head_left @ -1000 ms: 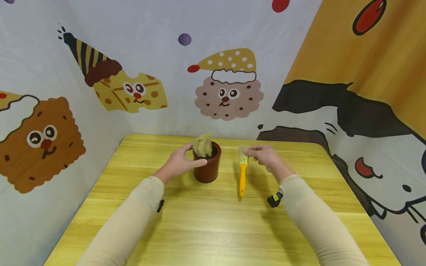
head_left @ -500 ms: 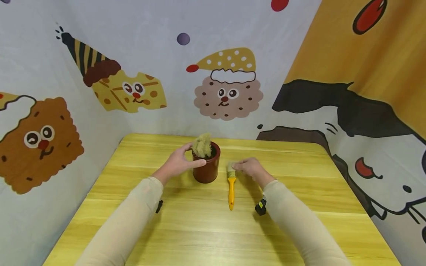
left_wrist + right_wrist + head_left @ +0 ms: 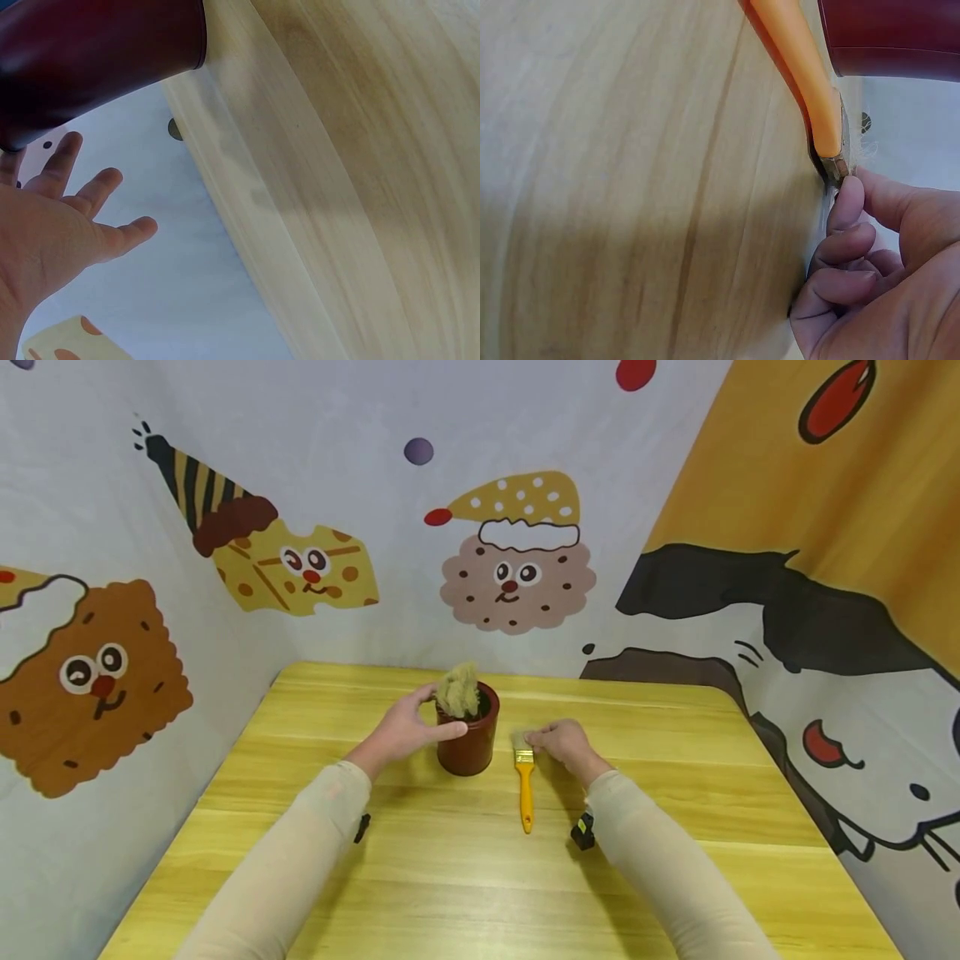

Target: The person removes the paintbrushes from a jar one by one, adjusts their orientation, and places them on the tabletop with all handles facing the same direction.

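Note:
A dark red flower pot (image 3: 468,747) with a fuzzy, pale green cactus-like plant (image 3: 457,689) stands on the yellow wooden table (image 3: 450,877). My left hand (image 3: 420,722) holds the pot from the left, thumb across its front and forefinger at the back of the rim. The left wrist view shows the pot (image 3: 97,52) above the other, spread fingers (image 3: 90,191). A paintbrush with an orange handle (image 3: 526,789) lies just right of the pot, handle toward me. My right hand (image 3: 540,745) pinches it at the metal band by the bristles. Up close, the brush (image 3: 799,67) meets a curled fingertip (image 3: 847,202).
Cartoon-printed fabric walls close in the table at the back, left and right. Black wrist-mounted devices (image 3: 582,833) (image 3: 362,827) hang under both sleeves. Bare wood stretches in front of the pot and brush to the near edge.
My right hand has dragged the brush left and toward me, from farther right to a spot next to the pot. The left hand and pot have stayed put.

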A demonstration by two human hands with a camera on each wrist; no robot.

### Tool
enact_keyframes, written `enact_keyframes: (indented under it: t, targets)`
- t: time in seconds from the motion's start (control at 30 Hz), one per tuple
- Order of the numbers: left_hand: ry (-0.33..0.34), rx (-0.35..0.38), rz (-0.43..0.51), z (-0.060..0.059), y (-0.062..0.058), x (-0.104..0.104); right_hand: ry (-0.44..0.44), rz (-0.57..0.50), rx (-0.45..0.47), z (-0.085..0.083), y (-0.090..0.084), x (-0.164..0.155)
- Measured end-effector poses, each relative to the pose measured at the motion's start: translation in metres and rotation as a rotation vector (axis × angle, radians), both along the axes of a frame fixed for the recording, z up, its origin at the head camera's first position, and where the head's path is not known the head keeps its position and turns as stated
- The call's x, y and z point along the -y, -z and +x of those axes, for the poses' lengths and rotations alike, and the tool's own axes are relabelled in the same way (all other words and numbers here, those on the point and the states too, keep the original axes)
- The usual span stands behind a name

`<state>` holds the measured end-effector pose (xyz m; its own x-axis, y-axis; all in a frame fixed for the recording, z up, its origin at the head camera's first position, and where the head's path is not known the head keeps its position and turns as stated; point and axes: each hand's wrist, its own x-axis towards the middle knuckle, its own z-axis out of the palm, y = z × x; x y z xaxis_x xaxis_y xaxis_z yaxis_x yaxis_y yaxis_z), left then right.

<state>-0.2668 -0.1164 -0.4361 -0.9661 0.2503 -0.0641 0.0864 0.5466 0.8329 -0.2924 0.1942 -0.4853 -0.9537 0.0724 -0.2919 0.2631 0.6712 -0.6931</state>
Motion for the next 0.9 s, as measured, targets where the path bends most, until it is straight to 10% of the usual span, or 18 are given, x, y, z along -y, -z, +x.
enact_keyframes:
  t: [0.9]
  targets:
    - [0.009, -0.010, 0.028, 0.004, 0.000, 0.001, 0.055, -0.124, 0.050, 0.000, -0.015, -0.016]
